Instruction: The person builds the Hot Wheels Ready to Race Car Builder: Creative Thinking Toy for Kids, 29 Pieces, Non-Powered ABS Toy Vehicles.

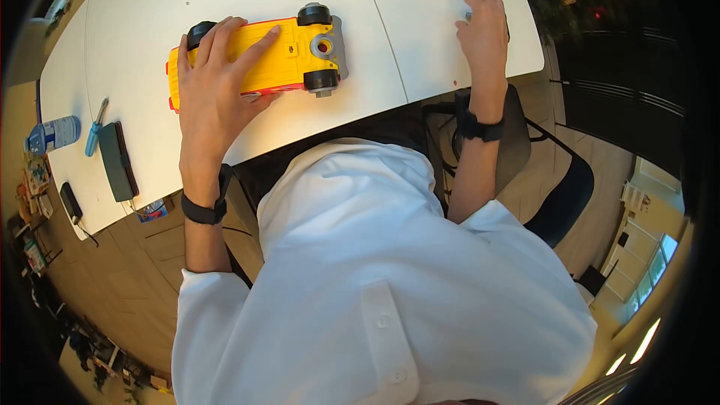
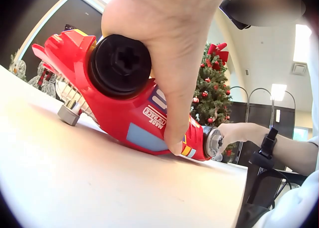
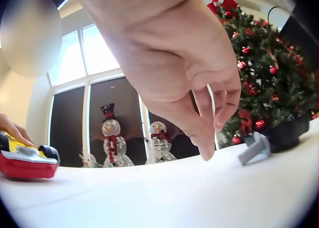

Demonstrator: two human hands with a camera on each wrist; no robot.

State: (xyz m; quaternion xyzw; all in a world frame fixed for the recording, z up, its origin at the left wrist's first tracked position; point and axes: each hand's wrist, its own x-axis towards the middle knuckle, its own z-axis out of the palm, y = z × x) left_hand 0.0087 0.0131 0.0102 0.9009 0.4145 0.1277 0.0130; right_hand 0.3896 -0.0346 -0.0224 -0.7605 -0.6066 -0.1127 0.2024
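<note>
A toy car [image 1: 274, 52] lies upside down on the white table, its yellow underside up and red body below. My left hand [image 1: 210, 86] holds it across one end, thumb along the near side and fingers spread over the underside. A black wheel [image 2: 119, 66] with a cross-shaped hub shows beside the thumb in the left wrist view. My right hand [image 1: 484, 34] hovers over the table's right part, fingers loosely bent and holding nothing. Just beyond its fingertips lies a grey plastic bolt [image 3: 255, 148]. A black object [image 3: 289, 133] sits behind the bolt, in front of the tree.
On the left of the table are a blue-handled screwdriver [image 1: 94, 131], a dark green case [image 1: 116, 161], a water bottle [image 1: 56, 135] and a small black device [image 1: 70, 201]. A decorated tree [image 3: 271, 63] stands past the table; a chair [image 1: 555, 187] is at the right.
</note>
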